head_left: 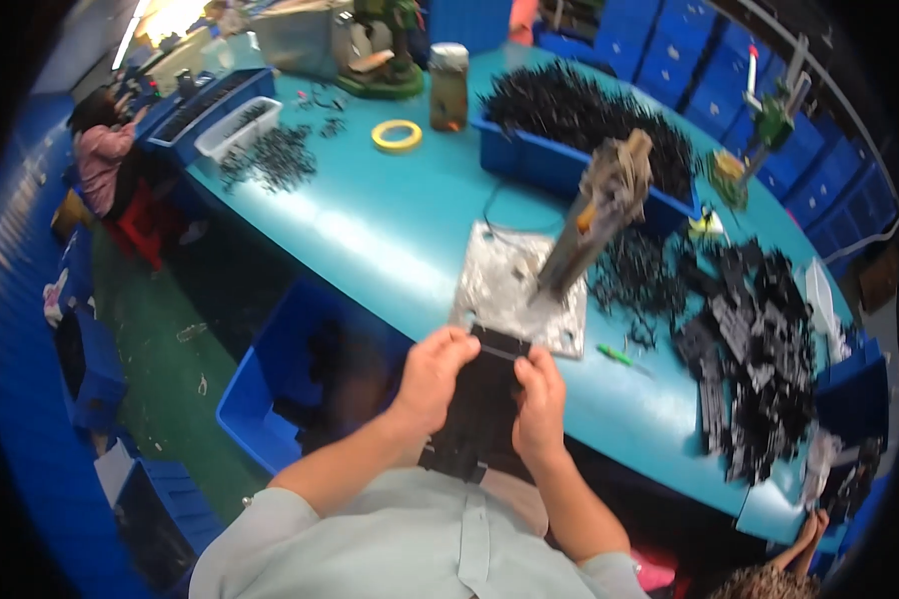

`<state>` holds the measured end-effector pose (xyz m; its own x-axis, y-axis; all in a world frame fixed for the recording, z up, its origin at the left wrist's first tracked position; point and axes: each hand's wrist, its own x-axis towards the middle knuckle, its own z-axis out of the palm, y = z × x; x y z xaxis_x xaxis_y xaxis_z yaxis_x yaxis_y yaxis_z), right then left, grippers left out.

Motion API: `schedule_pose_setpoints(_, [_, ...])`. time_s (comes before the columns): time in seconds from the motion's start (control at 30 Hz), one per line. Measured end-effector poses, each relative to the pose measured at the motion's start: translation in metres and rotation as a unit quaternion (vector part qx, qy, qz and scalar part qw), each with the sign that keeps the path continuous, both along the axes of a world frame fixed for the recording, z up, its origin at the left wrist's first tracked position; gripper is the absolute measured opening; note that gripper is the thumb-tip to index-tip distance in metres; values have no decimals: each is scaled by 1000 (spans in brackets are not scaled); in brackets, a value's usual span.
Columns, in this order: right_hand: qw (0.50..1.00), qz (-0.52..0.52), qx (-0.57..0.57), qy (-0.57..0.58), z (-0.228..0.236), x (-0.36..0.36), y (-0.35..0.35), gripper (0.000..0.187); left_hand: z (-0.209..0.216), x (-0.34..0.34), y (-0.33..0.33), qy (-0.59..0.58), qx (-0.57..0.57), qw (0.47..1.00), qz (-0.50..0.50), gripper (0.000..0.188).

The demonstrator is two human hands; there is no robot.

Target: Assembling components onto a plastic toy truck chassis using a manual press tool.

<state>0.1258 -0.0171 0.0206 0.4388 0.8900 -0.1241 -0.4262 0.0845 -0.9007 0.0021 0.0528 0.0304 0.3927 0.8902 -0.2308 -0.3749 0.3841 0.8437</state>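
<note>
Both of my hands are closed on the edges of a black flat plastic part [500, 342], one on either side, in front of my body. My left hand [436, 377] pinches its left edge between thumb and fingers. At the opposite edge, my right hand [538, 401] grips with its thumb on top. Dark material below blends with the part, so I cannot tell where it ends. Just beyond the fingers lies a worn metal base plate [504, 299], with a slanted post [574, 245] wrapped at the top rising from it.
On the teal table [370, 240], black plastic parts [749, 349] are heaped at right near a green-handled screwdriver [617, 354]. A blue bin [529, 155] overflows with thin black pieces. Yellow tape [397, 136] and a jar [449, 88] stand farther back. A co-worker [105, 150] sits at left.
</note>
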Motion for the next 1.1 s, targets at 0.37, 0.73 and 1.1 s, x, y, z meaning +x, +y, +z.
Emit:
schedule_pose_setpoints(0.37, [999, -15, 32, -20, 7, -22, -7, 6, -8, -4, -23, -33, 42, 997, 48, 6])
schedule_pose_setpoints(0.73, [998, -39, 55, -14, 12, -34, -13, 5, -2, -9, -33, -23, 94, 993, 66, 12])
schedule_pose_setpoints(1.1, [990, -43, 24, -135, -5, -34, -7, 7, -7, -16, -25, 41, 63, 994, 82, 11])
